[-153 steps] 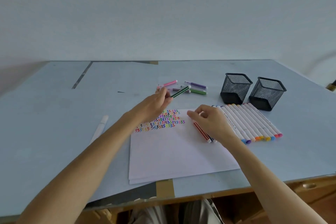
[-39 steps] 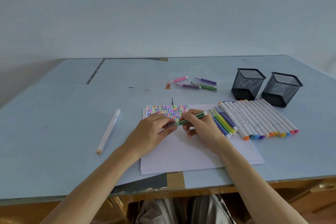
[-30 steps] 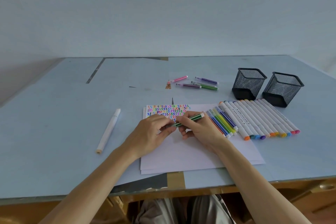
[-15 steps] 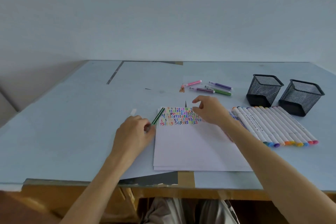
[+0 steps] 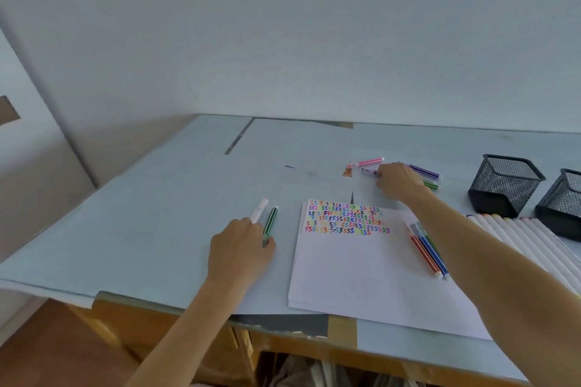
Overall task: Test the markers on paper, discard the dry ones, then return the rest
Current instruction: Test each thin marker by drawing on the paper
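Markers lie in several groups on the pale blue desk (image 5: pixel 157 229), which fills the lower part of the view. A stack of white paper (image 5: pixel 371 276) lies near the front edge, its far end covered with rows of coloured squiggles (image 5: pixel 345 217). Two black mesh cups (image 5: pixel 503 184) stand at the far right, side by side and just apart. In front of them a row of white markers (image 5: pixel 531 237) lies side by side on the desk, partly hidden by the right forearm. On the right part of the paper a small bunch of thin markers (image 5: pixel 427 250) lies together, red and blue among them.

The left hand (image 5: pixel 240 250) rests on the desk to the left of the paper, its fingers curled at the near end of a green marker (image 5: pixel 270 223); a white marker (image 5: pixel 258 211) lies just beside the green one, its near end under the same hand, and whether the fingers grip it cannot be told. The right hand (image 5: pixel 397 181) reaches beyond the paper to the far loose group, fingers bent down onto a dark purple marker (image 5: pixel 369 171). Around that hand lie a pink marker (image 5: pixel 369 162), a purple marker (image 5: pixel 424 171) and another green marker (image 5: pixel 431 184).
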